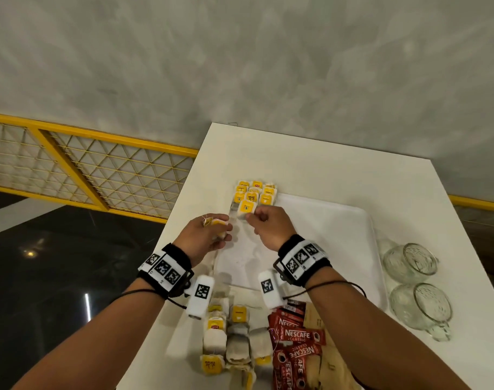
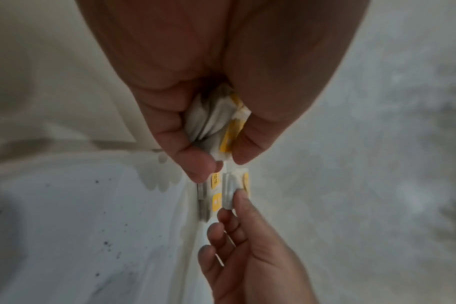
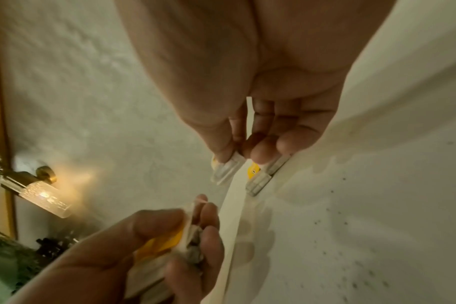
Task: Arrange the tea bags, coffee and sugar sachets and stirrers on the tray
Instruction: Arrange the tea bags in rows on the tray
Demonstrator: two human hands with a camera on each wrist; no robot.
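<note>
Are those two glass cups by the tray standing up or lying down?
Lying down. Both glass cups rest on their sides on the table, right of the tray, their open mouths facing sideways. They look empty.

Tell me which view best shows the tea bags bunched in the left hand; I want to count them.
The left wrist view: the left hand grips the bunched tea bags close up, white paper and yellow tags showing. The right wrist view shows them edge-on between the fingers. In the head view they are small and mostly hidden. An exact count stays uncertain.

We see yellow-labelled white tea bags on a white tray, red coffee sachets, and black-and-white checkered wristbands.
</note>
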